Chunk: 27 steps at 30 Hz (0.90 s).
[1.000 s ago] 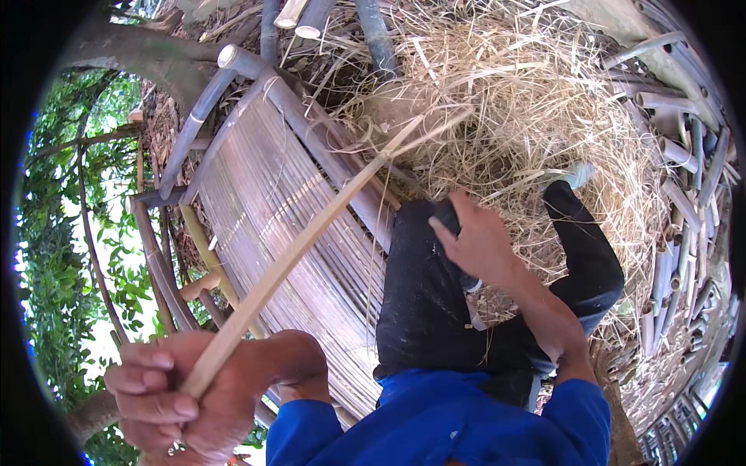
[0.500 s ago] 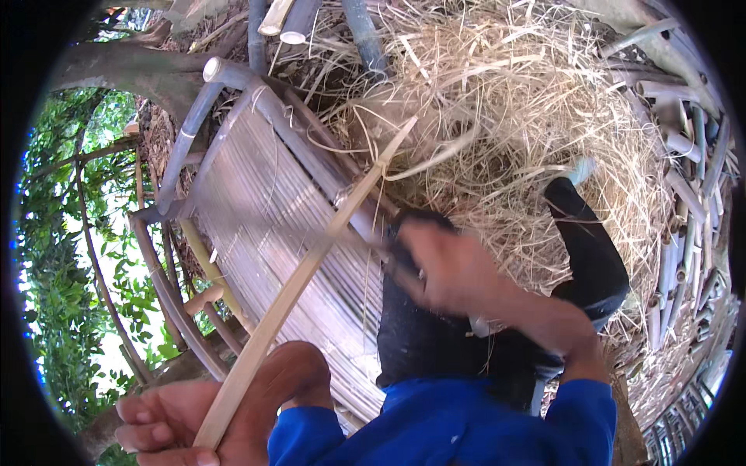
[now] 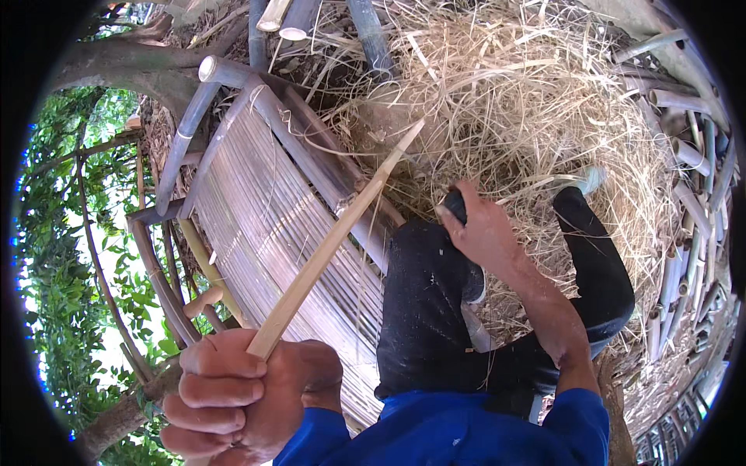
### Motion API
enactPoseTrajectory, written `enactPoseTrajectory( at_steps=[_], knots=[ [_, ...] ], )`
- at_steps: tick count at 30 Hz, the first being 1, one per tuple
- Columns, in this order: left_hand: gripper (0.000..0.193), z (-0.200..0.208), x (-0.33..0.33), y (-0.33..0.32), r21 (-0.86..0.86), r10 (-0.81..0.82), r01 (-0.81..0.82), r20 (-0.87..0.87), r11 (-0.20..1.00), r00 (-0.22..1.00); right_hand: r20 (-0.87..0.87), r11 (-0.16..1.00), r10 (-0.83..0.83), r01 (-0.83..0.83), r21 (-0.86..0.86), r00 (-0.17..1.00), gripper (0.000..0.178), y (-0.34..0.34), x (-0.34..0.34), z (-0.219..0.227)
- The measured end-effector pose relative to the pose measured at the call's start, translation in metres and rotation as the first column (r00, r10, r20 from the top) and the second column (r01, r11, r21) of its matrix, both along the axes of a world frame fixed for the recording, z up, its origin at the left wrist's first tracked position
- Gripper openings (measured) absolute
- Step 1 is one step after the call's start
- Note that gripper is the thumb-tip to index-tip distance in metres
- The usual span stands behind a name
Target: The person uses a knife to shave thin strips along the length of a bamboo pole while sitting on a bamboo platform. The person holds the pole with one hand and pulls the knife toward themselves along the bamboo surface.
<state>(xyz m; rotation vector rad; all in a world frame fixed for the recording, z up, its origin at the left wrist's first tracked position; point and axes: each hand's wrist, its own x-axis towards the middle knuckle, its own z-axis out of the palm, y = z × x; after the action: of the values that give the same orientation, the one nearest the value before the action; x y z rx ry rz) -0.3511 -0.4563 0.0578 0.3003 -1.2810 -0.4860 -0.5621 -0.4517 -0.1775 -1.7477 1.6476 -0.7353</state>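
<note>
My left hand (image 3: pixel 233 392), at the lower left, is closed in a fist around the lower end of a long, pale bamboo strip (image 3: pixel 330 250). The strip slants up and to the right, narrowing to a point above the straw. Over my knee, my right hand (image 3: pixel 491 237) grips the dark handle of a knife (image 3: pixel 455 203). Its blade is hard to make out against the straw. Knife and strip are apart. My legs in black trousers (image 3: pixel 423 303) lie below, one knee bent.
A slatted bamboo bench (image 3: pixel 264 202) with a pole frame stands at the left. Shavings (image 3: pixel 536 101) cover the ground ahead and to the right. Bamboo poles (image 3: pixel 691 155) are stacked along the right edge. Cut pole ends (image 3: pixel 294 34) show at the top; leafy plants (image 3: pixel 58 256) grow far left.
My left hand has turned and closed from loose fingers into a fist on the strip. My right hand has moved up and right with the knife, away from the strip.
</note>
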Motion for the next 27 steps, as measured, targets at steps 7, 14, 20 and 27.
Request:
enactPoseTrajectory(
  at_steps=[7,14,20,27],
  knots=[
    [0.035,-0.001,-0.016,-0.009,-0.113,0.134,-0.133,-0.004,0.985,0.991,0.246,0.912,0.353,-0.273,-0.306,0.903,0.041,0.023,0.033,0.102],
    [0.053,0.003,-0.006,-0.010,-0.089,0.057,-0.055,0.020,0.995,0.998,0.080,0.991,0.129,-0.127,-0.040,0.988,0.039,-0.002,0.025,0.046],
    [0.048,-0.001,-0.005,-0.006,-0.112,0.019,-0.023,-0.037,0.993,0.999,0.151,0.898,0.382,-0.327,-0.295,0.912,0.044,0.001,0.027,0.038],
    [0.031,-0.004,-0.010,-0.010,-0.136,0.168,-0.174,-0.054,0.975,0.984,-0.052,0.992,0.121,-0.123,-0.038,0.991,0.036,-0.013,0.027,0.003]
  ],
)
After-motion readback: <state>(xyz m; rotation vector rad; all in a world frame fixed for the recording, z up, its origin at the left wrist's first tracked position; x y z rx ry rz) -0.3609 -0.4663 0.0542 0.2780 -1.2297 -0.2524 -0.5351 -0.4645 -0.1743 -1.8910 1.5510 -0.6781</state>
